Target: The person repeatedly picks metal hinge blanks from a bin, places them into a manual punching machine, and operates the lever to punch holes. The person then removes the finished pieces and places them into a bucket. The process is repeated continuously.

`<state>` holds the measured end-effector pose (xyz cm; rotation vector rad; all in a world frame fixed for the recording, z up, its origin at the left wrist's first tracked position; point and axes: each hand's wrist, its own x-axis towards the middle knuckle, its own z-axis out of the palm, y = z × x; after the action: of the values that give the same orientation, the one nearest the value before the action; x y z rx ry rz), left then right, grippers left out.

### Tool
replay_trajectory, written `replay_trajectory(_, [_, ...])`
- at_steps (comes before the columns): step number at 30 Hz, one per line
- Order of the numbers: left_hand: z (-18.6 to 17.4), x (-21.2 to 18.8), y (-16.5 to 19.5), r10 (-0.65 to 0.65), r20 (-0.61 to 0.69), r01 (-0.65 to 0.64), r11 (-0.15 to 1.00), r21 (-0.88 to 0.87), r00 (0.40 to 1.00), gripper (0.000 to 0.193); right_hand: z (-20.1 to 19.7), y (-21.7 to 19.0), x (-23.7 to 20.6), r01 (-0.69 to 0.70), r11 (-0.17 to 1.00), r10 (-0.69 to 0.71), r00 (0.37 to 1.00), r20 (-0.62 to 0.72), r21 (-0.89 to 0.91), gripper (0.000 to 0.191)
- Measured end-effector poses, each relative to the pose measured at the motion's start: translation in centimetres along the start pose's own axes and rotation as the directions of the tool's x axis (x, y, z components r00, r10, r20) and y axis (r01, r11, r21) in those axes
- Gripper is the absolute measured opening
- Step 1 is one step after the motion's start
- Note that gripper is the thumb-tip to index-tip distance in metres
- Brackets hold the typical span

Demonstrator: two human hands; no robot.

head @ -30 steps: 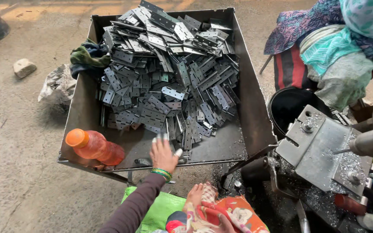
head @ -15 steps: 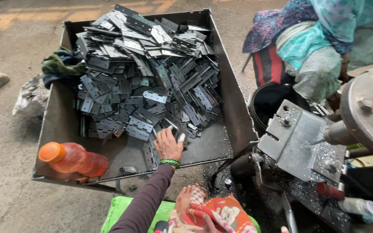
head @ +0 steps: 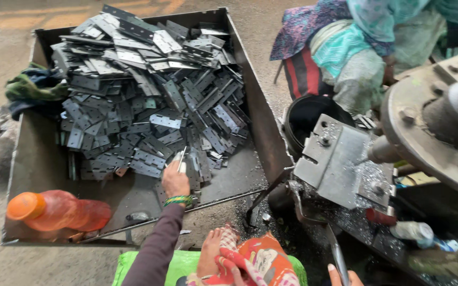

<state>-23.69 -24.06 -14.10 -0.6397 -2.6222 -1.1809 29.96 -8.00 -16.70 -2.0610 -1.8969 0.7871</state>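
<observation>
My left hand (head: 175,181), in a dark sleeve with a green beaded bangle, reaches into a large open metal tray (head: 263,132). Its fingers pinch a thin grey metal plate (head: 182,158) at the near edge of a big heap of perforated hinge plates (head: 144,90). Only the fingertips of my right hand (head: 340,275) show at the bottom edge, next to the end of a metal lever (head: 334,251). Whether they grip it is hidden.
An orange plastic bottle (head: 54,211) lies in the tray's near left corner. Green and dark cloth (head: 35,90) hangs over its left wall. A press machine with a steel block (head: 340,159) and a black bucket (head: 308,114) stand to the right. Another person (head: 377,47) sits at top right.
My left hand has moved from the tray's bare front part up to the edge of the heap and closed its fingers on a plate. The view has shifted left and closer.
</observation>
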Motion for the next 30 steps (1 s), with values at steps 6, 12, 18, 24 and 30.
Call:
replay_trajectory(6, [-4.1, -1.4, 8.9, 0.172, 0.082, -0.138, 0.939, -0.314, 0.982, 0.034, -1.5, -2.0, -0.7, -0.069, 0.969, 0.084, 0.995, 0.051, -0.238, 0.047])
replay_trajectory(12, [-4.9, -6.2, 25.2, 0.627, 0.215, -0.441, 0.714, -0.545, 0.749, 0.038, -4.4, -5.1, -3.7, -0.148, 0.974, 0.151, 0.989, 0.005, -0.173, 0.044])
replay_trajectory(18, [-0.3, -10.0, 34.4, 0.813, 0.498, -0.854, 0.462, -0.24, 0.3, 0.065, -5.4, -6.5, -4.2, -0.132, 0.981, 0.141, 0.988, 0.06, -0.143, 0.045])
replay_trajectory(24, [3.4, -10.6, 33.4, 0.77, 0.572, -0.692, 0.577, -0.435, 0.283, 0.074, -5.8, -5.9, -4.4, -0.12, 0.982, 0.133, 0.988, 0.078, -0.147, 0.049])
replay_trajectory(30, [4.4, -6.9, 33.9, 0.706, 0.661, -0.731, 0.588, -0.346, 0.255, 0.076, -9.5, -11.5, -2.7, 0.138, 0.851, 0.004, 0.963, 0.269, -0.507, 0.061])
